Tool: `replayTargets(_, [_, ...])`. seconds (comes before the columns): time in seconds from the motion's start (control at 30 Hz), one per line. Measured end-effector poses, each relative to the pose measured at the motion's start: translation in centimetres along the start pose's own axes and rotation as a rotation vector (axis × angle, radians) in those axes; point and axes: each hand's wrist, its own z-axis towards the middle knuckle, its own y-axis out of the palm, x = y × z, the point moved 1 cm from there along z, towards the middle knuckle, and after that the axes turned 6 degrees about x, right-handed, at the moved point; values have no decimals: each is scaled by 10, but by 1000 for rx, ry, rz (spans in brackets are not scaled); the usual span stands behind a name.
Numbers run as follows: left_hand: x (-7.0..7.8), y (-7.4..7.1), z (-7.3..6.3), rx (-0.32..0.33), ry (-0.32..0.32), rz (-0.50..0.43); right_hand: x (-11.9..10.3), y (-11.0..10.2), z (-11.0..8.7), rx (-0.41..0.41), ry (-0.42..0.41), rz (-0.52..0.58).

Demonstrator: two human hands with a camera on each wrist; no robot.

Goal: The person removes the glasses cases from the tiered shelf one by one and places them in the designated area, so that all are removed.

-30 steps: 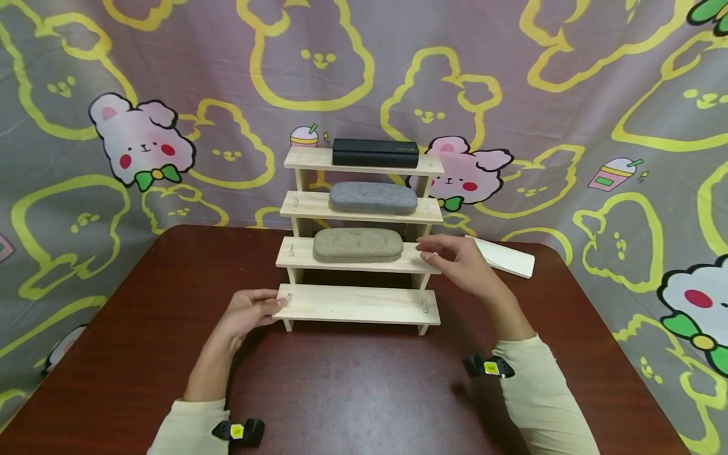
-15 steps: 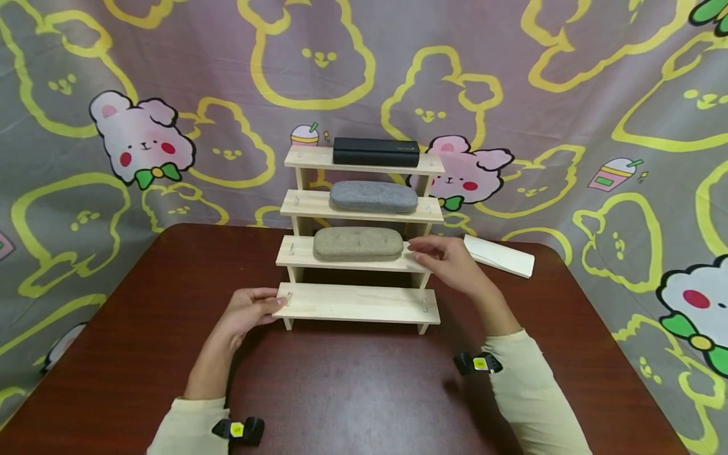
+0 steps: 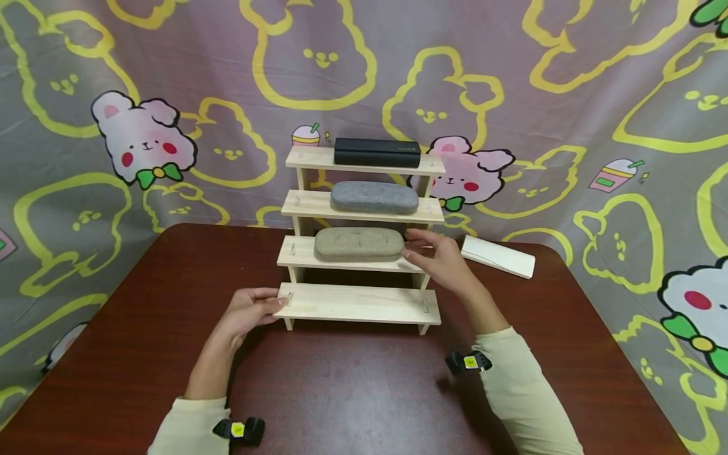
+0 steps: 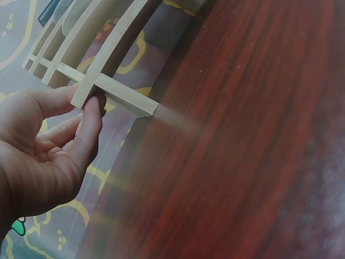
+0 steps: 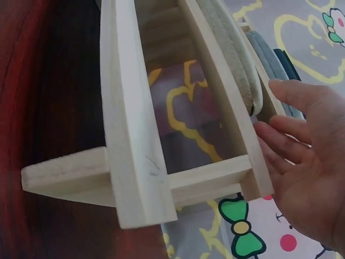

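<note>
A four-tier wooden display stand [image 3: 355, 303] stands on the table. My left hand [image 3: 250, 313] pinches the left end of its lowest shelf; in the left wrist view, thumb and fingers [image 4: 89, 127] grip the board's end. My right hand [image 3: 440, 256] is at the right end of the beige glasses case [image 3: 359, 244], which lies on the second shelf from the bottom. In the right wrist view the right hand's fingers [image 5: 285, 137] are loosely extended beside that shelf, close to the case's end. A grey-blue glasses case [image 3: 374, 197] lies one shelf higher, and a black case [image 3: 377, 153] is on top.
A white flat case [image 3: 498, 256] lies on the dark red-brown table [image 3: 352, 392] at the back right, behind my right hand. A patterned cloth [image 3: 341, 76] hangs behind the stand and along both sides.
My right hand has moved left along the second shelf from the bottom, up to the end of the beige glasses case. My left hand keeps its hold on the stand.
</note>
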Motion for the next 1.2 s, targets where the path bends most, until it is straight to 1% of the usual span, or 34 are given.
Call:
replayTargets(0.13, [1,0,0,-6,5,-4,2,4,2,-3,42,8])
replayTargets(0.23, [1,0,1,-3,-1,-6,1,5,5,-2,52,1])
replayTargets(0.6, [-1,-1,-1,5,-7,20,-7,16,14,-35,43,11])
replayTargets(0.73, [-2,-2,-1,0,-3,15,-10,21,16,-36,49,-24])
replayTargets(0.83, [-1,-1,0,-6,-1,18,-11,23,17,-22,48,-45])
replayTargets(0.93, [0,-1,1,-9,-3,17,-9,23,16,-1,32,-33])
replayTargets(1.2, [1,-1,0,-5,0,16,-5,25,11,75,-42,-31])
